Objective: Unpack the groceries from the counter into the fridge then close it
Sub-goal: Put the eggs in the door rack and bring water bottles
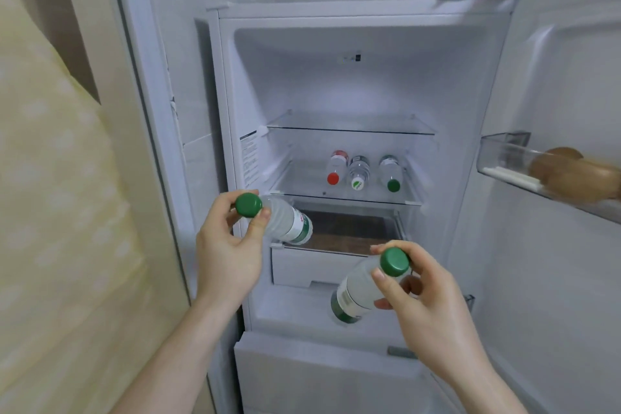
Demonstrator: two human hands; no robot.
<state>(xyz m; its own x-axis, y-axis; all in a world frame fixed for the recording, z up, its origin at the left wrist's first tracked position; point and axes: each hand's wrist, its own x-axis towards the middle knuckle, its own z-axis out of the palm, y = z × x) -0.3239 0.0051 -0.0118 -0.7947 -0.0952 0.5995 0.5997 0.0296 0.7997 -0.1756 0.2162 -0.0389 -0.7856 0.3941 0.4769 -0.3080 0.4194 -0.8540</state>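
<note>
**Fridge open, one water bottle in each hand**

Room: white fridge (336,84) stands between a pale wall with a yellowish patterned surface (50,195) on the left and white wall tiles behind. Fridge door (564,84) swung open to the right. Interior lit, white.

Shelves: upper glass shelf (349,128) has nothing visible on it. Lower glass shelf (342,197) carries three bottles lying on their sides, caps toward the camera, side by side: red-capped bottle (336,168) on the left, a clear bottle (359,173) with a white-and-green cap in the middle, a green-capped bottle (390,173) on the right. Under that shelf, a drawer (322,265) with a dark brownish base visible through the top.

Door: clear door bin (504,158) holds brown rounded items (571,175); blurred, can't tell what they are.

Hands: left hand (232,245) has fingers clamped round the neck of a left bottle (285,218) with a green cap, body tilted toward the drawer, held in front of the lower shelf's left edge. Right hand (426,299) has fingers clamped round the neck of a right bottle (359,289), green cap up, base pointing down-left, in front of the drawer and lower than the other.
</note>
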